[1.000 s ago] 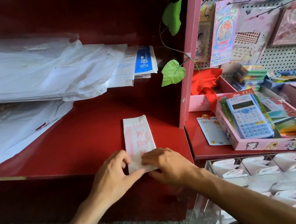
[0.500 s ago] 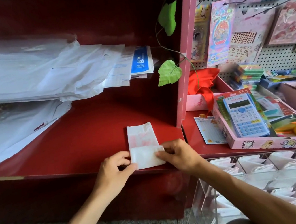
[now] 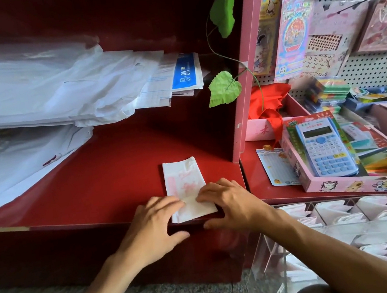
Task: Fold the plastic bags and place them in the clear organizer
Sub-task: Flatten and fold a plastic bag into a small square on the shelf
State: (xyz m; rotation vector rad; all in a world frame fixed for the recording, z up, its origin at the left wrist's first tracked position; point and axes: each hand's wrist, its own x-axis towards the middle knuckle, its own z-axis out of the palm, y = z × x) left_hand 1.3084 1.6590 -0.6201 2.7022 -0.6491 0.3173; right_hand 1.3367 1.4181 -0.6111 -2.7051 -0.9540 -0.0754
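- At the counter [image 3: 107, 184] front edge: folded plastic bag [image 3: 184, 185] lies flat.
- I see left hand [image 3: 155, 223] and right hand [image 3: 231, 202] pressing its near end, fingers flat.
- Clear organizer [image 3: 350, 228] right of bag, below counter.

bright daylight | soft shadows | edges warped | right side blurred

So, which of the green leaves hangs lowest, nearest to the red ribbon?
The bright, heart-shaped leaf, at the end of the vine beside the pink post. The other leaves hang higher and look darker.
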